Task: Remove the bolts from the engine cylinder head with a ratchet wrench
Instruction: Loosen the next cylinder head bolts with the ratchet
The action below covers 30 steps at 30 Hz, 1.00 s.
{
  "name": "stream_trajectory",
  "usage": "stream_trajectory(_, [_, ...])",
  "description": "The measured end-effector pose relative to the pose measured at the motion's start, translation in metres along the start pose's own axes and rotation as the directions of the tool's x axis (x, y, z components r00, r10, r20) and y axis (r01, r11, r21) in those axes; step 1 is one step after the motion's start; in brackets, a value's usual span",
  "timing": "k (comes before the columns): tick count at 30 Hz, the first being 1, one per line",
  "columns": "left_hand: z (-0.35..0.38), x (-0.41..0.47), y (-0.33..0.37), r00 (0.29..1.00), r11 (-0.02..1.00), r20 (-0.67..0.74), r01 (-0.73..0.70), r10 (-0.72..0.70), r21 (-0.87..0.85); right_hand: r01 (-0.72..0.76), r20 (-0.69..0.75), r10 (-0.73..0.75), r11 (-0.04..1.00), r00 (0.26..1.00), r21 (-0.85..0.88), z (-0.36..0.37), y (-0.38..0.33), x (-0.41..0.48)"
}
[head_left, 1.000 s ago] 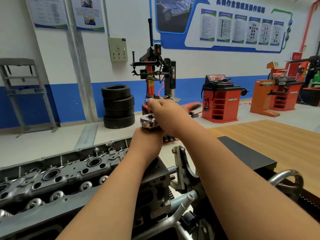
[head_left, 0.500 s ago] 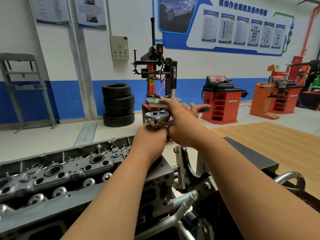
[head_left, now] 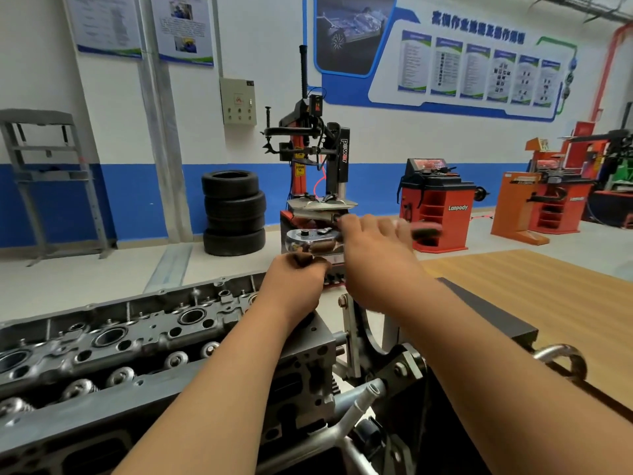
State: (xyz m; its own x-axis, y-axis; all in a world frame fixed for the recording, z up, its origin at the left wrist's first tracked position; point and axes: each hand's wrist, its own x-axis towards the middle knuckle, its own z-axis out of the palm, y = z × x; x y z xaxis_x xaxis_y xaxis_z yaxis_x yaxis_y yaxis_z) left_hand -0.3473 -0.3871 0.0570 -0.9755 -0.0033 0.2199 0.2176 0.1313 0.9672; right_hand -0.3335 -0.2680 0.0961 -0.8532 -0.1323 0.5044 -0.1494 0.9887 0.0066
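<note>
At the far right end of the cylinder head (head_left: 144,337), which lies across the near left of the scene on an engine stand (head_left: 356,337), the ratchet wrench (head_left: 310,238) stands raised above the casting. The left hand (head_left: 294,284) is curled round the shaft just under the ratchet's head. The right hand (head_left: 373,255) is wrapped over the handle, with the red grip (head_left: 426,229) poking out beyond its blurred fingers. The bolt being worked is hidden beneath the left hand.

The main risk, as I judge it, is the shaft leaning as the handle swings. The socket could then ride up off the bolt and round its head, or the wrench could jump free and throw the right knuckles against the stand's steel bracket. A loosened bolt could also drop into one of the open round bores (head_left: 191,317) if it is not caught.

By count there are one wrench, one cylinder head and two hands, both on the tool. Three large round bores show along the head, and no free bolts can be made out. A handwheel (head_left: 561,358) sits at the near right. Farther off stand one stack of tyres (head_left: 234,214), four by my count, one tyre changer (head_left: 337,156), one red wheel balancer (head_left: 436,207) and an orange machine (head_left: 517,207) to its right.
</note>
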Motion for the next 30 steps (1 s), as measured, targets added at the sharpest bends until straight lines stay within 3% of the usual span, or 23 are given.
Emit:
stream_trajectory(2, [0.002,0.001,0.002,0.999,0.997,-0.021,-0.03,0.031,0.069,-0.007,-0.092,0.001,0.998,0.996,-0.064,-0.002,0.003,-0.039])
stream_trajectory(3, [0.001,0.002,0.002,0.996,0.978,-0.012,-0.089,0.093,0.189,0.021,-0.152,-0.036,0.995,0.988,-0.1,-0.004,0.0,-0.057])
stream_trajectory(6, [-0.001,-0.002,0.01,0.927,0.774,0.01,-0.319,0.375,0.547,0.095,-0.308,-0.129,0.988,0.943,-0.124,-0.001,-0.01,-0.086])
stream_trajectory(7, [-0.001,-0.002,0.012,0.925,0.74,0.035,-0.325,0.379,0.589,0.094,-0.305,-0.131,0.987,0.943,-0.13,0.0,-0.01,-0.086])
stream_trajectory(8, [0.001,-0.004,0.012,0.93,0.76,0.017,-0.311,0.368,0.571,0.088,-0.27,-0.125,0.985,0.955,-0.146,0.0,-0.008,-0.082])
stream_trajectory(9, [0.001,-0.002,0.011,0.95,0.847,-0.033,-0.259,0.309,0.465,0.084,-0.222,-0.109,0.989,0.969,-0.121,-0.001,-0.003,-0.075])
stream_trajectory(12, [-0.002,0.001,0.003,0.996,0.985,-0.017,-0.087,0.091,0.147,0.117,-0.224,-0.075,0.977,0.972,0.179,0.004,0.022,-0.038])
stream_trajectory(16, [-0.007,0.001,0.002,0.998,0.998,0.046,-0.032,0.034,-0.051,0.219,-0.247,-0.117,0.869,0.962,0.443,0.024,0.023,0.021])
stream_trajectory(20, [-0.006,0.005,0.002,1.0,0.999,-0.01,0.014,-0.013,0.043,0.26,-0.1,-0.25,0.766,0.963,0.588,0.037,-0.01,0.064])
stream_trajectory(23, [-0.005,0.006,0.003,0.999,0.988,-0.05,0.023,-0.015,0.154,0.297,-0.015,-0.353,0.763,0.935,0.574,0.039,-0.017,0.077])
stream_trajectory(30, [-0.001,0.005,0.003,0.998,0.997,-0.057,0.006,-0.001,0.08,0.154,-0.023,-0.165,0.848,0.986,0.507,0.037,-0.002,0.055])
